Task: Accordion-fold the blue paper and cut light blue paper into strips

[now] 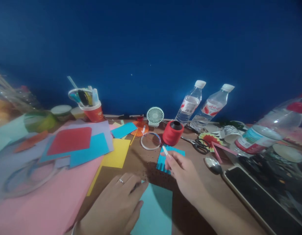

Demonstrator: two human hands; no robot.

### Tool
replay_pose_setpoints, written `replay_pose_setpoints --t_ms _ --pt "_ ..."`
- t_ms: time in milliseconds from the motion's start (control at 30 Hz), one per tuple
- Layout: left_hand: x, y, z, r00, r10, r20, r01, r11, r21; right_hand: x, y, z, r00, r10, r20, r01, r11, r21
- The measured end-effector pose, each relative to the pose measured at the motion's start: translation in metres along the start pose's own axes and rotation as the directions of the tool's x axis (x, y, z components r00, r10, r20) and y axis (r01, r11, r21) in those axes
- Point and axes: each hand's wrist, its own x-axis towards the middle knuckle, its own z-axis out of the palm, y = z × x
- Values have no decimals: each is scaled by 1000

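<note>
My right hand (181,168) is closed around a slim white stick like a pen (165,149), its tip pointing up and left. Beneath that hand lies a small bright blue pleated paper (163,161), partly hidden by the fingers. My left hand (119,200), with a ring on one finger, lies palm down over the left side of a pale turquoise sheet (160,202). Its thumb is apart from the loosely bent fingers. Just beyond the right hand stands a red spool of thread (173,133), beside a clear ring-shaped roll (150,141).
Coloured paper (70,140) and a pen cup (93,112) occupy the left. A small fan (155,116) and water bottles (209,107) stand along the blue wall. Scissors (198,145), a spoon (213,165), a phone (259,195) and a large bottle (261,137) are on the right.
</note>
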Motion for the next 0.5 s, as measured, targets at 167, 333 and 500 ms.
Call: replay_pose_setpoints --t_ms 167,333,500 --pt "4 -12 3 988 -124 -91 115 989 -97 2 3 3 988 151 10 -146 933 328" --pt "7 -22 10 988 -138 -61 121 965 -231 -1 -1 8 937 260 234 -342 821 457" --pt "10 -21 8 985 -167 -29 151 940 -305 -1 5 8 925 223 307 -331 871 363"
